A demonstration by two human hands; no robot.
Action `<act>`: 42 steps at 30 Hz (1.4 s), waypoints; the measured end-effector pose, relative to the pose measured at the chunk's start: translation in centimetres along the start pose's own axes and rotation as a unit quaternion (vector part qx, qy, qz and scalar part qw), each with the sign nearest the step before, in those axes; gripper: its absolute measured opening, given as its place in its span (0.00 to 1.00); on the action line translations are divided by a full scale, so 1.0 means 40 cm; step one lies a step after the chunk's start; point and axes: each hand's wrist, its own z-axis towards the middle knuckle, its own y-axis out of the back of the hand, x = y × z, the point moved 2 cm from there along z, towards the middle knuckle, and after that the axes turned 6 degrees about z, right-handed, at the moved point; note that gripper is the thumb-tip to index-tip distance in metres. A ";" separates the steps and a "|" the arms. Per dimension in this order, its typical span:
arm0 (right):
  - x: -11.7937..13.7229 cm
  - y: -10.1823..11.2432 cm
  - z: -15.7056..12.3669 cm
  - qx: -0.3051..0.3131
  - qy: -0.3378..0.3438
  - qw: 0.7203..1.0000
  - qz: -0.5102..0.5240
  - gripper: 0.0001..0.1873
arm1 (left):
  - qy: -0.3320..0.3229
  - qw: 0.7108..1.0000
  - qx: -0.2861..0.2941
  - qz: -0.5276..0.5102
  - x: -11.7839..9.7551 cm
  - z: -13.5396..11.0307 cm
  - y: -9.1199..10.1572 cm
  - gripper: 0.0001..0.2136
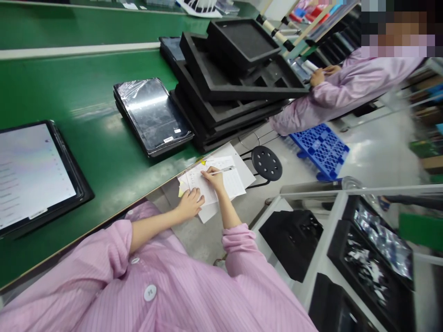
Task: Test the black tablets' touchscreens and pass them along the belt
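My right hand (213, 179) grips a pen (225, 169), its writing end over a printed sheet (233, 182). My left hand (189, 203) lies on the lower left part of the papers with its fingers apart, holding nothing. Under the sheets is a larger white board or sheet (244, 170) that sticks out at the upper right. Small yellow notes (181, 188) show at the papers' left edge. The papers are beside the front edge of the green table (114, 184); what supports them is hidden.
Wrapped flat screens (148, 115) are stacked on the table, beside black foam trays (238, 87). A lit tablet (34, 170) lies at the left. A stool (266, 163), a blue pallet (320, 150) and a rack with black trays (374, 258) stand right. Another person (363, 83) works beyond.
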 end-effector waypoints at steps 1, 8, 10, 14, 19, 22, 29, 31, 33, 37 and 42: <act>0.001 -0.012 0.001 0.001 0.001 1.000 0.003 0.18 | 0.000 1.000 0.000 -0.002 0.000 -0.001 -0.001 0.24; -0.014 -0.036 -0.017 -0.036 0.000 0.999 -0.007 0.20 | 0.016 0.998 0.008 -0.057 0.001 -0.002 0.007 0.23; -0.019 -0.038 -0.018 -0.041 0.001 0.999 -0.015 0.21 | 0.037 0.995 0.025 -0.092 -0.003 0.002 0.017 0.24; -0.027 -0.042 -0.020 -0.045 0.003 0.998 -0.033 0.21 | 0.062 0.983 0.086 -0.153 -0.024 -0.005 0.082 0.24; -0.025 -0.030 -0.018 -0.063 0.002 0.997 -0.042 0.22 | -0.077 0.971 0.006 -0.228 0.015 -0.110 0.307 0.20; 0.003 -0.006 -0.014 -0.096 0.003 0.995 -0.029 0.24 | -0.039 0.969 -0.132 -0.204 0.148 -0.267 0.452 0.18; -0.014 0.076 0.035 -0.132 0.064 0.977 -0.153 0.17 | 0.499 0.800 -0.308 0.122 0.469 -0.784 0.550 0.25; -0.033 0.079 0.057 -0.061 0.110 0.974 -0.188 0.10 | 0.552 0.768 -0.289 0.147 0.503 -0.858 0.535 0.31; -0.034 0.076 0.073 -0.047 0.140 0.967 -0.206 0.05 | 0.585 0.756 -0.254 0.150 0.519 -0.882 0.517 0.31; 0.016 0.054 0.084 -0.051 0.133 0.965 -0.222 0.08 | 0.588 0.780 -0.185 0.108 0.523 -0.864 0.501 0.28; 0.131 0.025 0.032 -0.151 0.195 0.944 -0.219 0.16 | 0.514 0.825 -0.228 -0.058 0.589 -0.869 0.521 0.28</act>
